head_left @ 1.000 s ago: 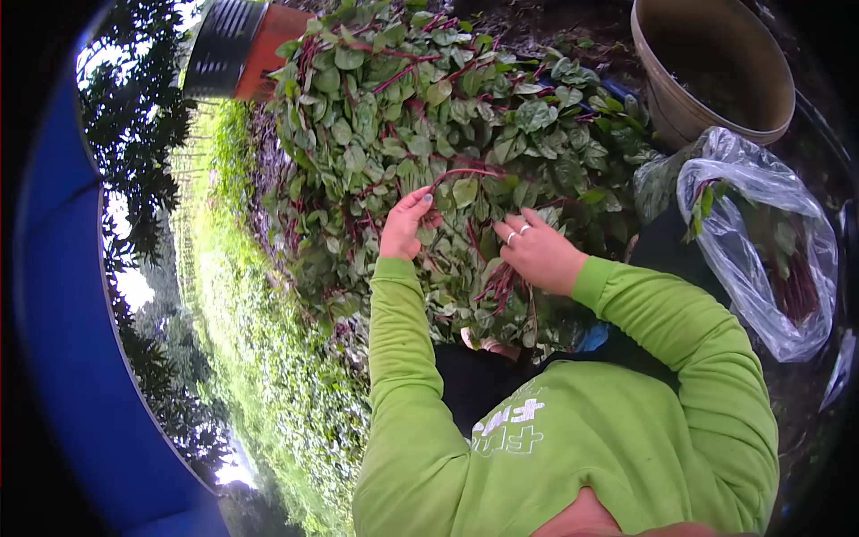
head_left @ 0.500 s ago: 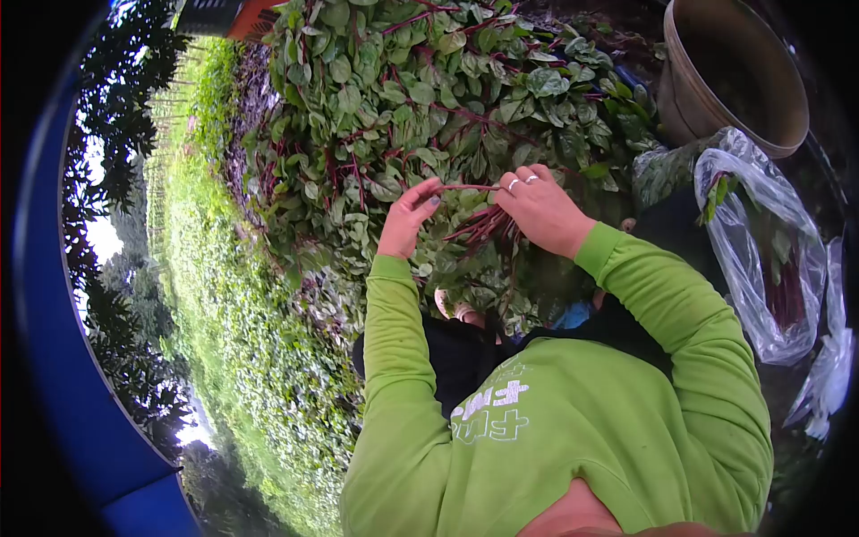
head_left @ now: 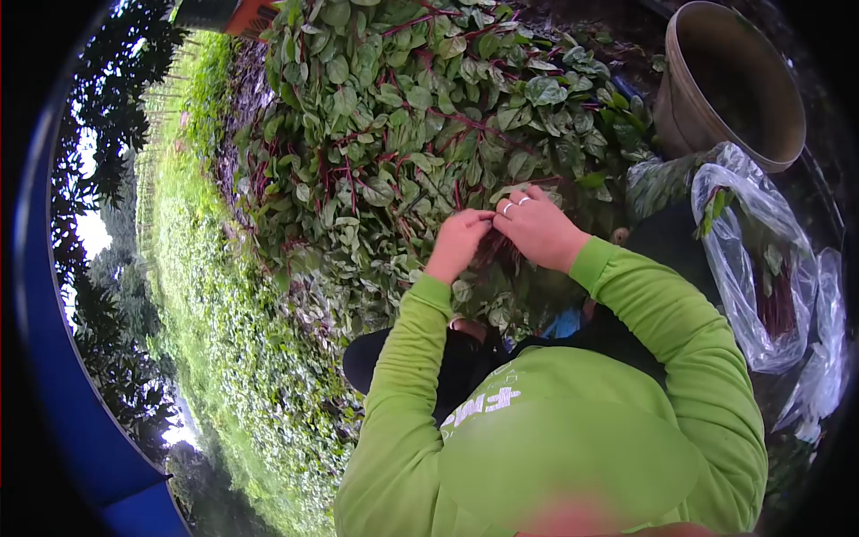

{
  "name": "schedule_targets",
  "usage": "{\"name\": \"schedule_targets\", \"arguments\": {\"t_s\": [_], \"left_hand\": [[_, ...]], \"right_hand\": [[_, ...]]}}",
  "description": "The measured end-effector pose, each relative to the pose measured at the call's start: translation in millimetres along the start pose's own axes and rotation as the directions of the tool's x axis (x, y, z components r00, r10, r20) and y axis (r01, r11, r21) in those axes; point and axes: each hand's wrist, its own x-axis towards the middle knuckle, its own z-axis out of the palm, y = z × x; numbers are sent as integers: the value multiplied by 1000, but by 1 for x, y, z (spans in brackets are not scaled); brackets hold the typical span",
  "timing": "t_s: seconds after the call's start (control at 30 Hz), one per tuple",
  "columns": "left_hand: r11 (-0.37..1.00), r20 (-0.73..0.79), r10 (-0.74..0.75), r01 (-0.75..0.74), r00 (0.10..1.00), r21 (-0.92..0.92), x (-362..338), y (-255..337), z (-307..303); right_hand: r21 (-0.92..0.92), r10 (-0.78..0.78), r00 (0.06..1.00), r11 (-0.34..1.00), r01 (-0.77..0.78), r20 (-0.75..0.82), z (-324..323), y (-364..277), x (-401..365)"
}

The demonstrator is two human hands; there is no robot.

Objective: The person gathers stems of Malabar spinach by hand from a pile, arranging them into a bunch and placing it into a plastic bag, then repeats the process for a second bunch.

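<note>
My right hand [head_left: 542,234], with rings on one finger, is closed around a bunch of dark red stems [head_left: 494,254] that shows below its fingers. Against its fingertips, my left hand [head_left: 458,242] is pinched closed at the top of the bunch; what lies between its fingers is too small to tell. Both hands are in front of a large heap of green leaves with red stems [head_left: 394,116].
A brown round tub [head_left: 673,98] stands tilted at the upper right. Below it lies a clear plastic bag [head_left: 716,304] with red-stemmed greens inside. An orange and dark container [head_left: 249,18] is at the top left. Green plants grow along the left, beside a blue edge [head_left: 54,394].
My left hand has moved right and slightly down to meet my right hand. The thin red strand stretched between the hands no longer shows. My right hand stays at the bunch.
</note>
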Motion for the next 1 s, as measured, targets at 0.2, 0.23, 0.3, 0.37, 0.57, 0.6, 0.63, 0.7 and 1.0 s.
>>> {"name": "schedule_targets", "arguments": {"t_s": [0.2,0.23,0.3,0.37,0.57,0.6,0.63,0.7,1.0], "left_hand": [[558,-18,578,-379,816,738,125,-3,-4],[377,61,670,-410,740,830,141,-1,-1],[297,171,567,-394,806,870,158,3,-1],[185,260,484,-388,836,903,165,7,-4],[648,90,346,-307,934,697,108,29,-3],[752,82,263,-258,961,607,97,27,-7],[840,85,178,-196,980,505,87,21,-14],[950,114,144,-170,983,261,71,-5,-19],[901,63,88,-106,994,421,-11,26,25]], "right_hand": [[35,61,983,997,-68,176,-3,-6,3],[36,58,978,997,-66,199,-3,-4,2],[37,66,978,997,-75,198,-3,-1,1],[58,69,976,995,-83,208,-2,1,1],[22,79,997,997,-79,5,-2,9,-1],[21,89,996,996,-89,-12,-1,9,0],[19,98,995,995,-98,-26,0,9,0],[22,127,991,992,-126,-35,1,10,0],[151,306,948,937,-316,88,6,-3,-1]]}}
